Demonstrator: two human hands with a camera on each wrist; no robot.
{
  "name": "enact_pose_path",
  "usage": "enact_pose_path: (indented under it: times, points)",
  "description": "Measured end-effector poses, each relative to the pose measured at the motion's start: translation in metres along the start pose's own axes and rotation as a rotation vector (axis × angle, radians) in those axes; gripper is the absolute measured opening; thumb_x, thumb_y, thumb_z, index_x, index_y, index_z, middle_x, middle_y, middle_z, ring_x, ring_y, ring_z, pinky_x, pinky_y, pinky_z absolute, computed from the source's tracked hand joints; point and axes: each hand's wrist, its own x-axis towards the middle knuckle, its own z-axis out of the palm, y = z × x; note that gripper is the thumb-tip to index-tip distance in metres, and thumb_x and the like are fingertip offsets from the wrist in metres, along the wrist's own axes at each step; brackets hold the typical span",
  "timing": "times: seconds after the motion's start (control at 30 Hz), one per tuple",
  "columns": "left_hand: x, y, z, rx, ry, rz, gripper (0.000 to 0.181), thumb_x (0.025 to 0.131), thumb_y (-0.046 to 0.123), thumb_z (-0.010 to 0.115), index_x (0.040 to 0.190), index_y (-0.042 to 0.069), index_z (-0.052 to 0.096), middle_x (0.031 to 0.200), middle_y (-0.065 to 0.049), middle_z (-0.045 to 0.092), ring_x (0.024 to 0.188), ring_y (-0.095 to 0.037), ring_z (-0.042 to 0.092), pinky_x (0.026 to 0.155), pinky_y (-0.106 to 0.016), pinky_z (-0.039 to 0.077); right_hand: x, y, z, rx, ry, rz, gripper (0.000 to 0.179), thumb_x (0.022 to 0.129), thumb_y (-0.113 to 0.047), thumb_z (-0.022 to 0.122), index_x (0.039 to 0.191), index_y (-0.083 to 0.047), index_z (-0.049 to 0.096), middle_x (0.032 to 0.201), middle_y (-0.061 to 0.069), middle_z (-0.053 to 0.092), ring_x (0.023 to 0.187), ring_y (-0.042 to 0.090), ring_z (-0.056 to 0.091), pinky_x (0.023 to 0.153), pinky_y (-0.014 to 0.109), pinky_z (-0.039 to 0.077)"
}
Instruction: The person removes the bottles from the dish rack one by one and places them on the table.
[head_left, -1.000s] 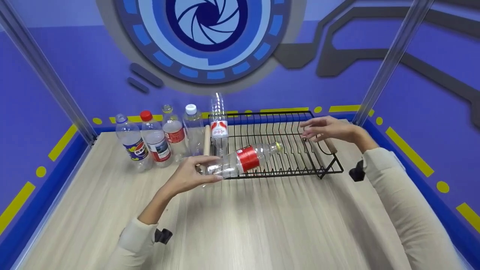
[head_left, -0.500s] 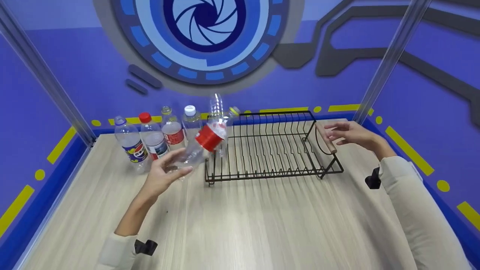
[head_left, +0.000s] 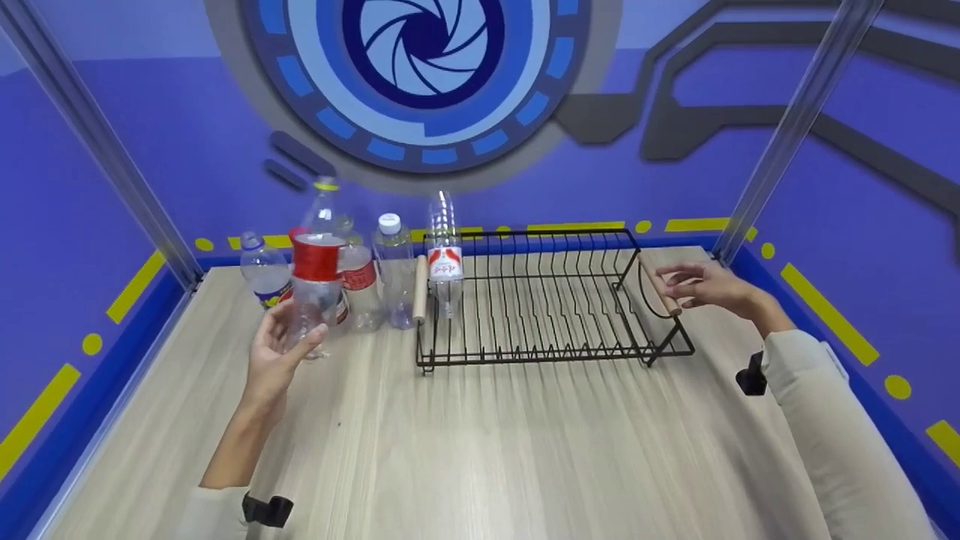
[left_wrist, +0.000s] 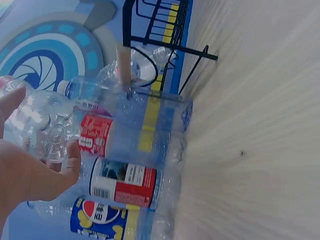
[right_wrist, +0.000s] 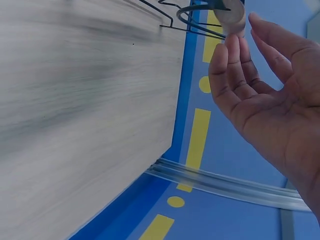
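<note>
My left hand (head_left: 281,352) grips a clear plastic bottle (head_left: 316,262) with a red label and a yellow ring at its neck. The bottle stands upright in the hand, in front of the row of bottles. In the left wrist view, the thumb and fingers lie around its clear base (left_wrist: 47,125). My right hand (head_left: 709,289) is beside the right wooden handle (head_left: 660,283) of the black wire dish rack (head_left: 555,360). In the right wrist view, its loosely bent fingertips are right at the handle's end (right_wrist: 232,20).
Behind the held bottle stand several clear bottles, among them a blue-labelled one (head_left: 264,274), a red-labelled one (head_left: 360,277) and a white-capped one (head_left: 394,274). A bottle with a red-and-white label (head_left: 445,264) stands neck down in the rack's left end. A blue wall (head_left: 525,187) rises behind.
My left hand has carried the red-labelled bottle left from over the rack, turning it from lying tilted to upright. My right hand has moved right, from above the rack to its right handle.
</note>
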Motion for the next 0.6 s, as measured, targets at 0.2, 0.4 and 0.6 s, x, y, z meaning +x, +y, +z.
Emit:
enact_pose_path:
  times: [0.2, 0.4, 0.6]
  points:
    - [-0.001, -0.009, -0.017, -0.037, 0.102, -0.014, 0.073, 0.095, 0.014, 0.072, 0.153, 0.017, 0.028, 0.155, -0.004, 0.035, 0.147, -0.018, 0.032, 0.126, -0.043, 0.027, -0.002, 0.009, 0.0, 0.019, -0.029, 0.013, 0.062, 0.104, -0.021, 0.06, 0.156, 0.0, 0.033, 0.14, 0.027, 0.046, 0.102, 0.009, 0.065, 0.092, 0.032, 0.058]
    - [-0.002, -0.018, -0.033, -0.011, 0.189, -0.03, 0.072, 0.091, 0.019, 0.077, 0.148, 0.025, 0.034, 0.144, 0.004, 0.045, 0.138, -0.015, 0.042, 0.119, -0.031, 0.039, -0.006, 0.007, 0.002, 0.009, -0.052, 0.042, 0.064, 0.105, -0.024, 0.058, 0.158, -0.004, 0.029, 0.134, 0.019, 0.057, 0.101, 0.014, 0.068, 0.09, 0.032, 0.058]
    - [0.002, -0.027, -0.045, -0.01, 0.296, -0.008, 0.069, 0.089, 0.021, 0.08, 0.144, 0.026, 0.038, 0.135, 0.009, 0.05, 0.132, -0.014, 0.047, 0.103, -0.015, 0.048, -0.004, 0.002, 0.001, 0.009, -0.055, 0.037, 0.058, 0.107, -0.021, 0.056, 0.157, -0.005, 0.031, 0.116, -0.003, 0.065, 0.095, 0.012, 0.067, 0.086, 0.031, 0.058]
